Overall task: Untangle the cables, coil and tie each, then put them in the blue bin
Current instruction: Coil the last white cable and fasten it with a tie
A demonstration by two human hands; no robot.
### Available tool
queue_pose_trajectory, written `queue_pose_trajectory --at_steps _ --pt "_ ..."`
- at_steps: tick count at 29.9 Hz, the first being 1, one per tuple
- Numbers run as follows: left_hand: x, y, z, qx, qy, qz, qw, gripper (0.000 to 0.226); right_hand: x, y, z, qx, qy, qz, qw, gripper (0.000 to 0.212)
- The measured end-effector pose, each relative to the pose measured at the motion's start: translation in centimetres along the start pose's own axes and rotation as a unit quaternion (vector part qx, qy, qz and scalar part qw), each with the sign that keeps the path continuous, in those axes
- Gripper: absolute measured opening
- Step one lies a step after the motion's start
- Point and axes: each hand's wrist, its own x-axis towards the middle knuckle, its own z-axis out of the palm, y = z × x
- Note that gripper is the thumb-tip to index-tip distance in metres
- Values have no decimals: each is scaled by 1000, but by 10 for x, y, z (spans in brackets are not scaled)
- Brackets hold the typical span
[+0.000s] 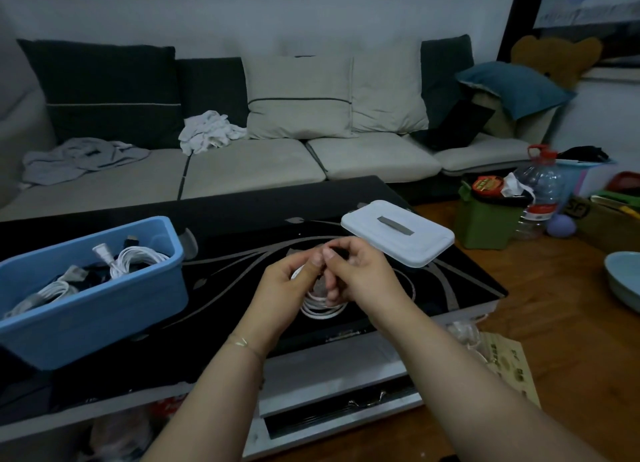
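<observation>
Tying step: white cable coil [320, 307] held right of blue bin [104, 309].
Left hand [289, 281] and right hand [360, 274] pinched coil's top; next: cinch tie, carry left into bin.

A grey sofa [242, 160] with pillows stood against a pale wall [242, 8], beyond the black glass surface [242, 219]; wood floor [554, 323] lay dim.

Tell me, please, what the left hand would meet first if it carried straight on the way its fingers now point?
Probably the right hand: the left hand points up and right, its fingertips already against it over the white coiled cable. Beyond lies the white lid, though depth is unclear.
</observation>
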Motion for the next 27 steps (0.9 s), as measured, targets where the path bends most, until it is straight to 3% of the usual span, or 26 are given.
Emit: queue_pose_trajectory --at_steps 10,16,19,23,27 --pt "-2 -2 4 -6 16 -12 1000 27 8 2 4 -48 95 8 994 20" --pt "-3 -1 4 23 86 1 996 22 11 9 11 -165 137 -74 974 21" --pt "1 -8 -4 64 120 -25 990 22 12 6 12 -149 103 -72 981 15" --pt "0 -5 -8 54 105 -41 992 28 12 8 12 -186 16 -24 982 13" --pt "-3 -1 -7 59 103 -39 992 33 10 5 15 -221 14 12 975 15"
